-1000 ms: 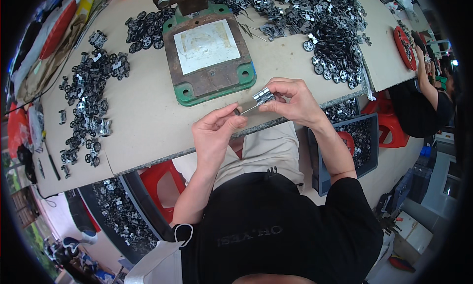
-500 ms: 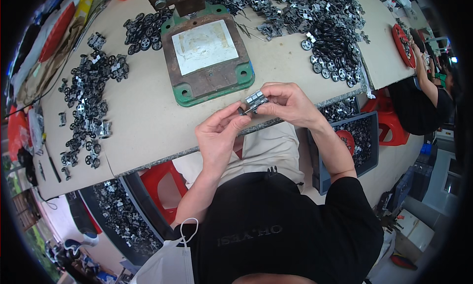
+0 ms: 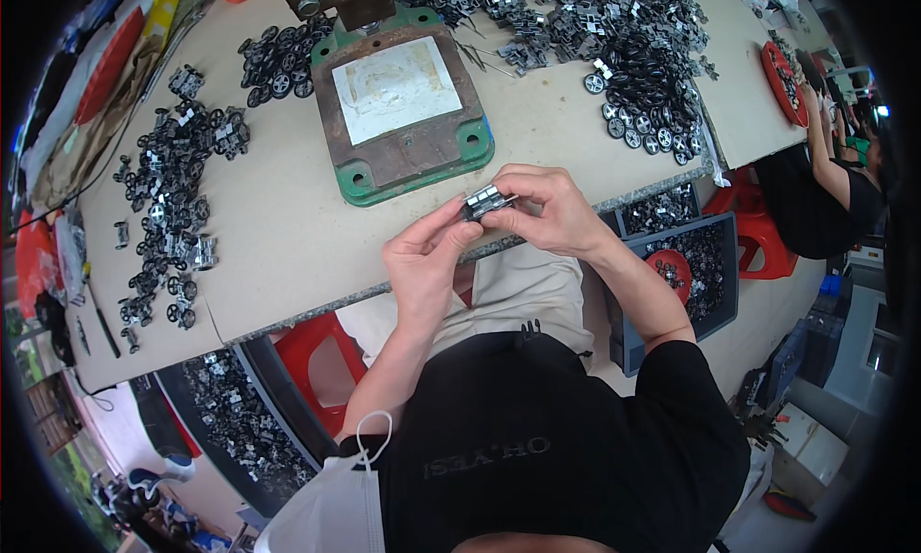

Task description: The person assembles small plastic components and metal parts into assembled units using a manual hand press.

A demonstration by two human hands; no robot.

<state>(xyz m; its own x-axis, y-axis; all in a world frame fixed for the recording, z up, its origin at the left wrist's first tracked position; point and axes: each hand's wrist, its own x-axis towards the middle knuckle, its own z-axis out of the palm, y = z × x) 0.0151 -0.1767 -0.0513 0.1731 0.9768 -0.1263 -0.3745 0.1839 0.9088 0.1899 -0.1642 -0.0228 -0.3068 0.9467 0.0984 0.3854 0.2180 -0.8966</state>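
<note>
The dark wheel (image 3: 468,211) has moved up against the silvery block (image 3: 485,199).

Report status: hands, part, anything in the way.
Left hand and right hand pinching silver-and-black part from either end. Green-cornered metal base beyond it; nothing visibly blocking hands.

A pale tabletop (image 3: 269,256) with a speckled front edge (image 3: 317,315) carries a green and brown metal base (image 3: 413,141); to its left lie a heap of small wheeled parts (image 3: 180,169), a pile of black wheels (image 3: 281,62) and a black tool (image 3: 103,319); to its right, thin rods (image 3: 482,60), a spread of grey metal pieces (image 3: 600,21) and more wheels (image 3: 652,117)
</note>
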